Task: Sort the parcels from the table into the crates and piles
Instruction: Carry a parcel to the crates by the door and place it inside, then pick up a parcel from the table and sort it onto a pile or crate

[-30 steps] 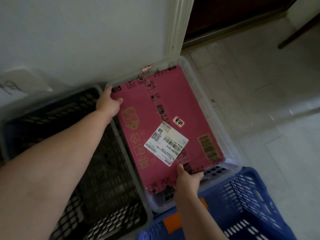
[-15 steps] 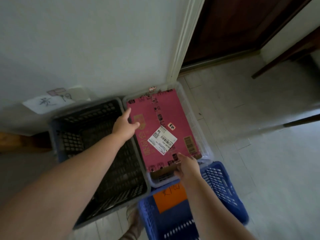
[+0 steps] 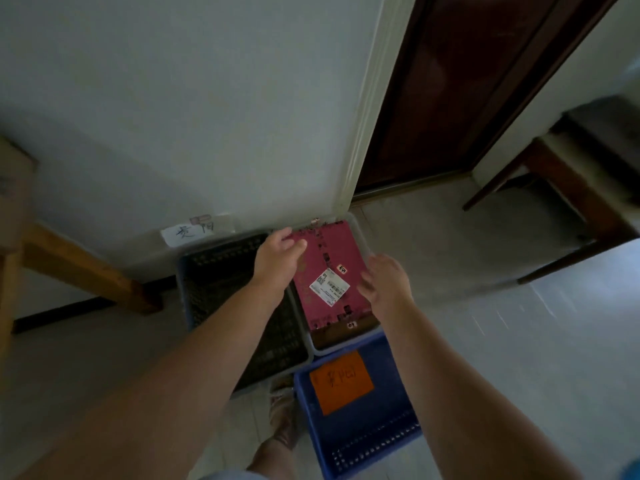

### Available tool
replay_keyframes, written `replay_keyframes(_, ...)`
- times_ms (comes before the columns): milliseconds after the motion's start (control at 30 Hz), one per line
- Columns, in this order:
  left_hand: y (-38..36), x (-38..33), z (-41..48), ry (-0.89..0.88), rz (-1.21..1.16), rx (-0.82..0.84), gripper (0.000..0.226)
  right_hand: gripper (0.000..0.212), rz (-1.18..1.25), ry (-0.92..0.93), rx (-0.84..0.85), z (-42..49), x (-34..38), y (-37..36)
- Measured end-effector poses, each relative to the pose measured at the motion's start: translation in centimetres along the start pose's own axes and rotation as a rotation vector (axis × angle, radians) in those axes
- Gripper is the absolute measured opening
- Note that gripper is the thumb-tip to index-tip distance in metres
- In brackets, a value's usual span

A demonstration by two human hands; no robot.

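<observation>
A flat pink parcel (image 3: 329, 258) with a white shipping label lies inside the pale grey crate (image 3: 363, 237) by the wall. My left hand (image 3: 277, 258) hovers over the parcel's far left corner, fingers loosely bent and holding nothing. Above the crate's right side my right hand (image 3: 384, 282) floats with relaxed fingers, also empty. A dark crate (image 3: 221, 289) stands to the left of the grey one. In front of them sits a blue crate (image 3: 360, 438) with an orange paper label inside.
A paper label (image 3: 188, 232) with handwriting is stuck on the wall above the dark crate. A wooden table leg (image 3: 83, 268) slants at the left. A dark door (image 3: 450, 81) and a wooden bench (image 3: 571, 188) lie to the right. My foot (image 3: 282, 420) stands by the blue crate.
Both hands have let go of the pink parcel and lifted away from it. The view has pulled back and up from the crates.
</observation>
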State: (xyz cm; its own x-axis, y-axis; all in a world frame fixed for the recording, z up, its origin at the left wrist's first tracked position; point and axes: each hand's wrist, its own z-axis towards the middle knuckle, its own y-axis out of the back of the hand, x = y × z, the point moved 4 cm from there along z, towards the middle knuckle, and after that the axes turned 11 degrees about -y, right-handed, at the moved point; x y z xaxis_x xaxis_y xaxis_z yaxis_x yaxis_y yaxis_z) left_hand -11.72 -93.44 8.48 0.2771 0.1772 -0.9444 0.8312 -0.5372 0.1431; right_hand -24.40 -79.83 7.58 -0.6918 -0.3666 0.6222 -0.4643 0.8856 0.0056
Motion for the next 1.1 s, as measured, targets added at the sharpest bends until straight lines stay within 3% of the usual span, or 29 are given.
replay_keyframes(167, 3.5, -5.6, -8.3, -0.149, -0.11, -0.153, 0.042, 0.019, 0.006, 0.207, 0.168, -8.6, 0.3, 0.0)
replay_keyframes(300, 6.9, -8.0, -15.7, -0.24, -0.193, -0.263, 0.039, 0.043, -0.024, 0.3, 0.347, -15.3, -0.5, -1.1)
replay_keyframes(400, 10.4, -8.9, -20.7, -0.284, -0.229, -0.356, 0.04, 0.041, -0.067, 0.372, 0.428, -20.5, -1.3, -2.7)
replay_keyframes(700, 21.9, -10.8, -30.5, -0.398, -0.26, -0.616, 0.04, 0.038, -0.153, 0.479, 0.588, -30.7, -3.5, -9.7)
replay_keyframes(933, 33.9, -8.2, -35.9, -0.411, -0.23, -0.783, 0.04, 0.041, -0.233, 0.488, 0.695, -37.5, -11.0, -18.8)
replay_keyframes(1100, 43.7, -6.4, -38.6, -0.395, -0.161, -0.815, 0.04, 0.045, -0.238, 0.494, 0.739, -42.0, -16.2, -25.8)
